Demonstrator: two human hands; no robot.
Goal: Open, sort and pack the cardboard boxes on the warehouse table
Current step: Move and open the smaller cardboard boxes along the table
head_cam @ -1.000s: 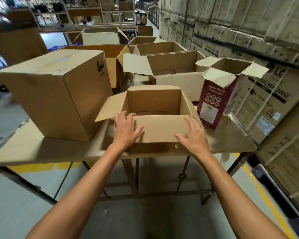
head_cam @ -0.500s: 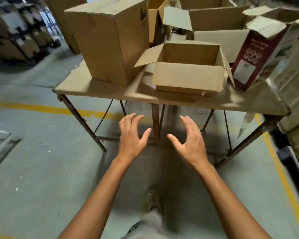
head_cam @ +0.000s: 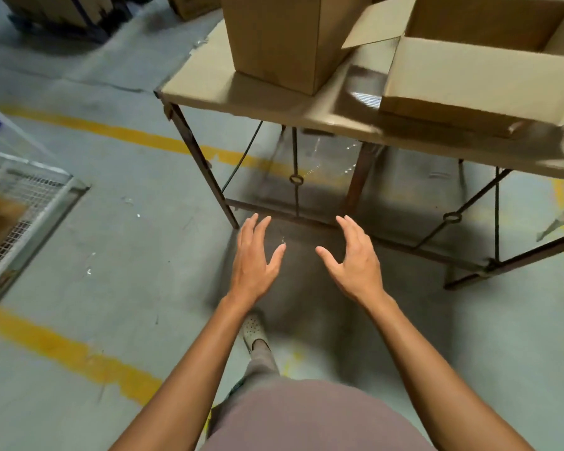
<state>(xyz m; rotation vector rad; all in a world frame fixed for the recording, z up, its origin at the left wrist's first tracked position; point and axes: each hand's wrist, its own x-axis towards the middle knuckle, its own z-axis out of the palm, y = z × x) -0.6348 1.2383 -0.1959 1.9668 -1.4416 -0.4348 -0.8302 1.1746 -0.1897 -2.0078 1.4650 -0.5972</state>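
So from my feed, both hands are out in front of the desk [head_cam: 241, 96] and below its top, not touching anything. Left hand [head_cam: 253, 263] is released, fingers spread and slightly curled, palm turned inward. Right hand [head_cam: 355, 260] is the same deal, released and empty, thumb pointing toward the left one. They sit near each other with a gap between, over the shadowed floor just in front of the desk's lower crossbar [head_cam: 306, 219].

The boxes are all up on the desk. The open cardboard box [head_cam: 482, 76] sits at the desk's near edge toward its right side, flaps up, and I can't see anything inside from this angle. The tall closed box [head_cam: 284, 43] stands just beside it toward the desk's left end, a flap of the open one touching or nearly touching it, can't tell which.

Left of the desk there's a yellow floor line [head_cam: 118, 133] running under it, and a wire mesh cage [head_cam: 23, 203] well apart.
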